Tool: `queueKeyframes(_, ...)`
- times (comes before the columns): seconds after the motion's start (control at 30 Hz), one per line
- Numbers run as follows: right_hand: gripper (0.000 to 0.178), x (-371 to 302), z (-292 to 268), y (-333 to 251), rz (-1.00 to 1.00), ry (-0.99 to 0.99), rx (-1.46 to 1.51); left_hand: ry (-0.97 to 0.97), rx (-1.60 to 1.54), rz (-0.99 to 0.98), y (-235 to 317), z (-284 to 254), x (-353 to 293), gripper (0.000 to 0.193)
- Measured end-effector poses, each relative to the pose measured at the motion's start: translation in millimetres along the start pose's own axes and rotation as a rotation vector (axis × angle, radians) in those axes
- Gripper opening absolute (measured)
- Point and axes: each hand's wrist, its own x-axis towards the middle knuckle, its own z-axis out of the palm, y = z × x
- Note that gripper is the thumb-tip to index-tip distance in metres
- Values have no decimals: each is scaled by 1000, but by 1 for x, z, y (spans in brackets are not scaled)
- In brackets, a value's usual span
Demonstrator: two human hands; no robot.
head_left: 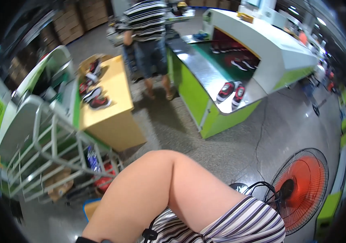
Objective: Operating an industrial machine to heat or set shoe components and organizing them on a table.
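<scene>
Neither of my hands shows in the picture. One bare arm, bent sharply at the elbow [167, 160], fills the lower middle. Its upper part comes out of a striped sleeve [246, 220] at the lower right, and the forearm [120, 198] runs down to the lower left, where the hand is cut off by the edge. A black cord toggle [150, 234] hangs beside the forearm. Ahead on the left, several red, black and white shoes [99, 102] lie on a wooden table [114, 81]. A pair of similar shoes [225, 91] stands on the metal-topped green bench.
A green and white conveyor machine [270, 36] holds more shoes [244, 65] at its opening. A person in a striped shirt [146, 20] stands ahead, facing away. A white tubular rack [53, 135] is at left, a red fan [302, 182] with cables at lower right.
</scene>
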Motion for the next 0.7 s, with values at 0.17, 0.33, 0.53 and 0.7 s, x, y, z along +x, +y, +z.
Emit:
queueKeyframes(0.17,30,-45,-65,-62,176,-67,30,-103,172,175,-82,-82,75,86)
queueKeyframes(0.33,36,-48,-144,-118,300,-357,313,-94,246,42,-128,-118,22,87)
queueKeyframes(0.53,44,-166,-291,-148,684,153,-191,242,-38,-513,-50,-67,-50,90)
queueKeyframes(0.7,36,-290,-415,-134,1371,790,-1089,427,-71,-1197,-179,-173,-45,84)
